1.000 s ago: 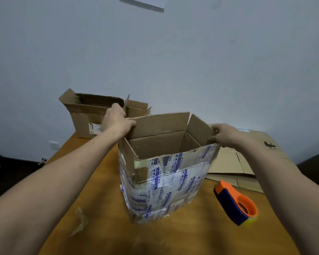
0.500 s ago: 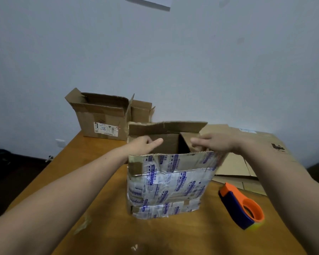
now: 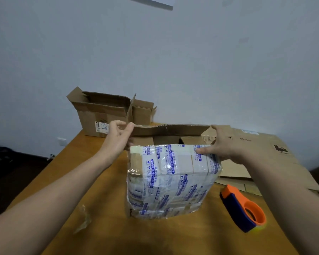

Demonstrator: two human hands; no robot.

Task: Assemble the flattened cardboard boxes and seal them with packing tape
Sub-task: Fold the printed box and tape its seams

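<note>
A cardboard box [image 3: 170, 181] wrapped in clear tape with blue print stands mid-table. Its near flap is folded flat over the top, and its far flap [image 3: 169, 129] leans inward above the opening. My left hand [image 3: 118, 138] pinches the left end of the far flap between thumb and curled fingers. My right hand [image 3: 225, 144] spans the box's right top corner: the thumb presses on the near flap and the straight fingers reach up to the far flap's right end. An orange and blue tape dispenser [image 3: 243, 208] lies on the table to the right of the box.
Flattened cardboard [image 3: 265, 155] lies at the back right of the wooden table [image 3: 103, 236]. Two open brown boxes [image 3: 101, 113] stand at the back left against the wall. A crumpled scrap of clear tape [image 3: 84, 218] lies front left.
The side flaps and near flap have been folded in. Both hands moved from the side flaps to the ends of the far flap, which now tips inward. The box turned square to me.
</note>
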